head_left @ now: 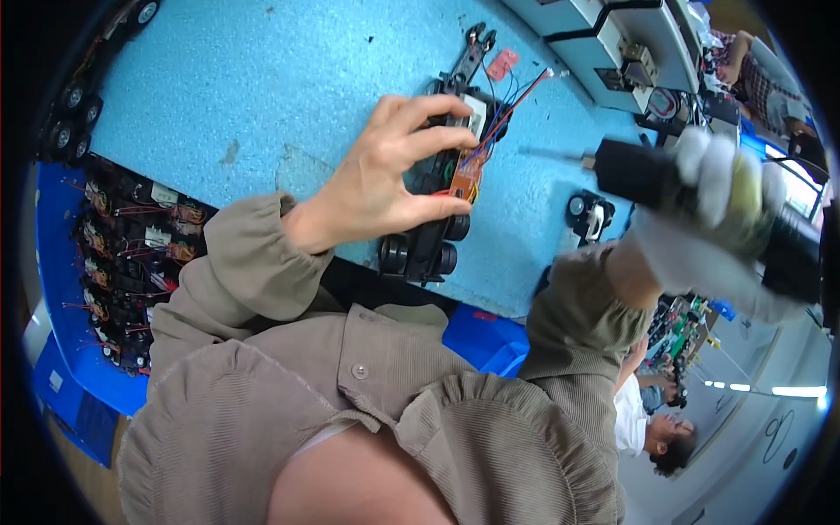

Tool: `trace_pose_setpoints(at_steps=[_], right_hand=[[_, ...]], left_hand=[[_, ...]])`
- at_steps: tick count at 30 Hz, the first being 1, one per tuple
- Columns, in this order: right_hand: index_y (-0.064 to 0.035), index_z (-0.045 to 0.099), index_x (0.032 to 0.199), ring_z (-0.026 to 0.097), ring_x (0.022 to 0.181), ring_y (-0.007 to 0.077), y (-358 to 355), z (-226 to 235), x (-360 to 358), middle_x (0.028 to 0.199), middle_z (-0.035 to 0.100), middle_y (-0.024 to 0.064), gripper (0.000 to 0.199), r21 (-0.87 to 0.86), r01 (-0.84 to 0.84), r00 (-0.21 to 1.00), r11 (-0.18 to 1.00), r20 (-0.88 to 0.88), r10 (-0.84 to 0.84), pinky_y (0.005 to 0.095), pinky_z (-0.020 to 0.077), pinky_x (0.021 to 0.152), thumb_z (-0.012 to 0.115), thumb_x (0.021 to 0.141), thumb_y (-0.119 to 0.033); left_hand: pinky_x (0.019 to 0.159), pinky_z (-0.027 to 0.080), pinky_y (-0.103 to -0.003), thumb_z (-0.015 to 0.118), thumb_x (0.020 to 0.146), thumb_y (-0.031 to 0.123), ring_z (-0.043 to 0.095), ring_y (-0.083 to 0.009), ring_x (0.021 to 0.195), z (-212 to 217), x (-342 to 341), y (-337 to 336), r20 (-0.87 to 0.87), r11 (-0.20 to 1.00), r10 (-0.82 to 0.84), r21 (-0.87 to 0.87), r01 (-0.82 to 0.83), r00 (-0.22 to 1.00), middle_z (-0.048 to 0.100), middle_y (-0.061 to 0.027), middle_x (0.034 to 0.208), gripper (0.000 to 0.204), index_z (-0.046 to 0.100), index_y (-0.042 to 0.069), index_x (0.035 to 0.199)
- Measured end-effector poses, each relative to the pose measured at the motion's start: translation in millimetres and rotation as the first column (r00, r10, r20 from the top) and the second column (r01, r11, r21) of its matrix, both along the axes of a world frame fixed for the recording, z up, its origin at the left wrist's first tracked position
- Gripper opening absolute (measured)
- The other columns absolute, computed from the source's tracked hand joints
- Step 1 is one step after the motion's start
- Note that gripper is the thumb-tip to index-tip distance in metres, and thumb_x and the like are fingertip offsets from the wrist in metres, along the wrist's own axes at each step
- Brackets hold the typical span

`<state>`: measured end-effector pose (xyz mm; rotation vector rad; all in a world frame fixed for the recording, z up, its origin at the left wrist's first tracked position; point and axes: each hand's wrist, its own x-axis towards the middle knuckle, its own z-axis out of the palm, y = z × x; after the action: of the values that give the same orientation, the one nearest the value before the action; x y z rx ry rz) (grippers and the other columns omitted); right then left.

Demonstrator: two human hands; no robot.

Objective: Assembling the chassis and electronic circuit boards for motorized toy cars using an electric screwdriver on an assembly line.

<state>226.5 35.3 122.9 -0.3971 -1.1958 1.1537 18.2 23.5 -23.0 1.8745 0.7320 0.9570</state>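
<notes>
Left hand (376, 175) has its fingers and thumb clamped over the black wheeled chassis (426, 249), which sits on the blue tabletop (262, 87), orange circuit board (464, 179) showing. Right hand (719, 197), gloved, is wrapped around a chunky black screwdriver (626, 171), bit apart from the chassis.

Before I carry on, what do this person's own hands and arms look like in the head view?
Left hand: bare, no glove. Right hand: in a pale whitish-grey glove, yellowish on one finger; motion blur hides finer detail. Both sleeves are brownish-taupe, loose and finely ribbed, gathered at the cuffs. No cables or markings show on them.
</notes>
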Motion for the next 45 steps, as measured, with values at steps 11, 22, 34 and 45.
trace_pose_setpoints(at_steps=[11,22,34,45], right_hand=[[-0.0095,0.05,0.081,0.049,0.046,0.0132,-44.6,-30.1,-20.1,0.06,0.048,-0.0008,0.084,-0.096,0.223,0.973,0.97,0.076,-0.216,0.0296,0.0401,0.047,0.041,0.058,-0.09],[-0.0053,0.049,0.082,0.048,0.043,0.0169,-38.8,-34.4,-28.3,0.061,0.049,0.0032,0.091,-0.07,0.151,0.984,0.986,0.104,-0.144,0.0325,0.0384,0.041,0.041,0.055,-0.092],[0.0001,0.045,0.09,0.042,0.046,0.0214,-39.0,-48.0,-47.5,0.074,0.048,0.01,0.095,0.11,0.007,0.995,0.994,0.097,-0.017,0.0335,0.0317,0.042,0.058,0.05,-0.085],[0.0019,0.046,0.096,0.044,0.052,0.0222,-76.3,-31.5,-64.0,0.071,0.048,0.0097,0.085,0.233,0.183,0.96,0.955,0.169,-0.225,0.0368,0.0372,0.05,0.063,0.062,-0.073]], left_hand=[[0.091,0.037,-0.034,0.079,0.064,0.017,0.042,-0.0237,0.104,-3.7,1.4,-1.6,0.014,0.998,-0.048,0.03,0.048,0.999,0.046,-0.0074,0.128,0.053,0.058,0.007,0.112],[0.093,0.036,-0.034,0.078,0.066,0.016,0.042,-0.0246,0.105,-2.7,2.3,-0.1,0.009,0.997,-0.064,0.045,0.064,0.998,0.045,-0.0074,0.128,0.053,0.057,0.008,0.114],[0.092,0.036,-0.042,0.08,0.057,0.021,0.037,-0.0395,0.109,-6.2,18.4,-20.1,0.04,0.972,0.179,0.15,-0.183,0.983,0.028,-0.0234,0.126,0.083,0.035,0.009,0.126],[0.083,0.042,-0.04,0.07,0.066,0.016,0.046,-0.0317,0.095,5.1,8.0,-63.3,0.004,0.884,0.421,-0.226,-0.41,0.907,0.04,-0.0238,0.105,0.075,0.026,-0.004,0.123]])
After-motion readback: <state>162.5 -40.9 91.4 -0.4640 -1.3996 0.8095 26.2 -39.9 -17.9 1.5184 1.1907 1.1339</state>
